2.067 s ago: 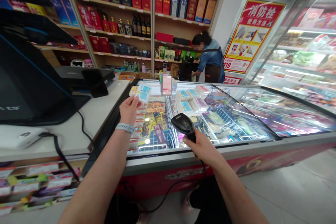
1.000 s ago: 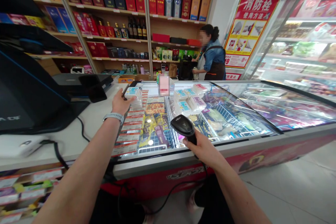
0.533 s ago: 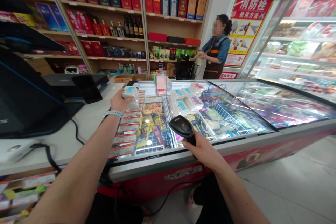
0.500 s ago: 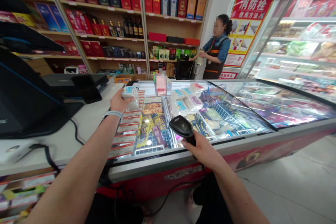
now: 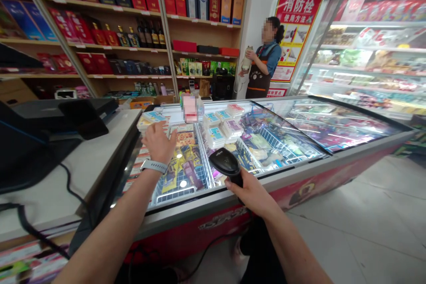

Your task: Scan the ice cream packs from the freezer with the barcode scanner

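Stacked packs [image 5: 230, 129] stand on the freezer [image 5: 313, 186]; further packs [image 5: 152, 117] at its left rear corner; scanner [image 5: 224, 161] held before the stacks. Surface [image 5: 89, 159] lies left of freezer; shelving [image 5: 196, 33] behind it; refrigerated display [image 5: 366, 60], right rear.

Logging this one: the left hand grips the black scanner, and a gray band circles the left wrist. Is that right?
Not the hand: the head view shows the right hand gripping the black scanner. The gray band does circle the left wrist.

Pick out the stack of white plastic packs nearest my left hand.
The blue-labelled white stack at the left end of the glass-topped red freezer, by your left hand; the other stacks sit clustered farther right.
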{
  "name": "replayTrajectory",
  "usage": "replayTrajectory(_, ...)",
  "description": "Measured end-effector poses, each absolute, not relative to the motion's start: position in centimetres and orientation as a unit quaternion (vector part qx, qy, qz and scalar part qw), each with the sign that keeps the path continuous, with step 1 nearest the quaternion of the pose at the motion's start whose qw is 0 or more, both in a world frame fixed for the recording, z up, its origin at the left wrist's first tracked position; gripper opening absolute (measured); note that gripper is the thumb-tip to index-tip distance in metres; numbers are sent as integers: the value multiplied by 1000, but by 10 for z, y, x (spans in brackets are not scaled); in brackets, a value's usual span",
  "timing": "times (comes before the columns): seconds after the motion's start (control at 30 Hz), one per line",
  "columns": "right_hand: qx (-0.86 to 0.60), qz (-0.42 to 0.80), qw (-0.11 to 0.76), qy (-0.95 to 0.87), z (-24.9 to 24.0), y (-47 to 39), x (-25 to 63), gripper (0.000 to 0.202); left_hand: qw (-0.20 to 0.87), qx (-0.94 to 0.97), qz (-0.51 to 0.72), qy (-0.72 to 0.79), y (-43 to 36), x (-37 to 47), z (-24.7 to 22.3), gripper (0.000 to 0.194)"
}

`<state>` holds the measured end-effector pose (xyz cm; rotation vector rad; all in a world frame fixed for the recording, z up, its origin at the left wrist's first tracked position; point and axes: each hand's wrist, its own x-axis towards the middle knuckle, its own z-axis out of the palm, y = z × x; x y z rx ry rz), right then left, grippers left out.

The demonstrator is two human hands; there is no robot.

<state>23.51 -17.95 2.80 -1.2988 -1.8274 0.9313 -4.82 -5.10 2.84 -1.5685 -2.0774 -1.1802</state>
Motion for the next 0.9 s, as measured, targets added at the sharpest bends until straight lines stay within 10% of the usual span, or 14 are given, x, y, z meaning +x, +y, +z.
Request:
replayTrajectory(0.2,-520,361,354,-688,20,-183,256,25,182,-518,-392,-738,-33,-61,38,71)
replayTrajectory(0.9,-537,368,332,-683,13,-187,258,26,47,-657,-122,-743,23,-52,10,44)
